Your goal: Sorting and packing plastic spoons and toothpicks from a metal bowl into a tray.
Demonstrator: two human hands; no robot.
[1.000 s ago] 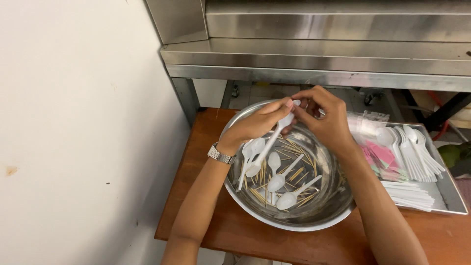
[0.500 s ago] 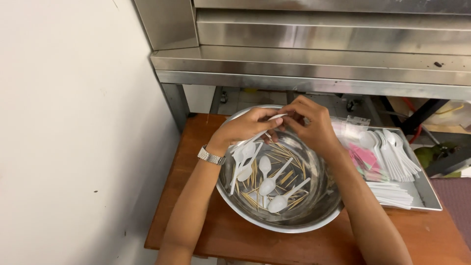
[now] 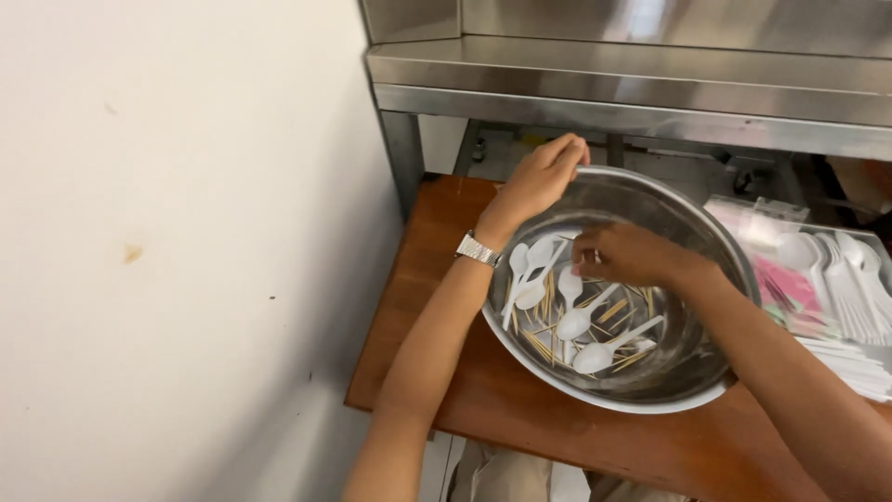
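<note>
A large metal bowl (image 3: 692, 218) sits on a brown wooden table (image 3: 437, 270). Inside it lie several white plastic spoons (image 3: 595, 355) and many thin wooden toothpicks (image 3: 544, 344). My left hand (image 3: 539, 181), with a metal watch (image 3: 478, 249) on its wrist, rests on the bowl's far left rim, fingers curled over the edge. My right hand (image 3: 632, 256) is down inside the bowl, fingertips bent toward the spoons. Its fingers hide whether anything is pinched between them.
A metal tray (image 3: 873, 237) at the right holds white plastic cutlery (image 3: 850, 279), pink packets (image 3: 780, 284) and a stack of white sticks (image 3: 850, 358). A stainless steel shelf (image 3: 632, 79) overhangs the table's back. A white wall (image 3: 186, 232) stands close on the left.
Both hands were together above the bowl, holding a white spoon. They have now separated: the left went to the bowl's rim and the right dropped into the bowl.
</note>
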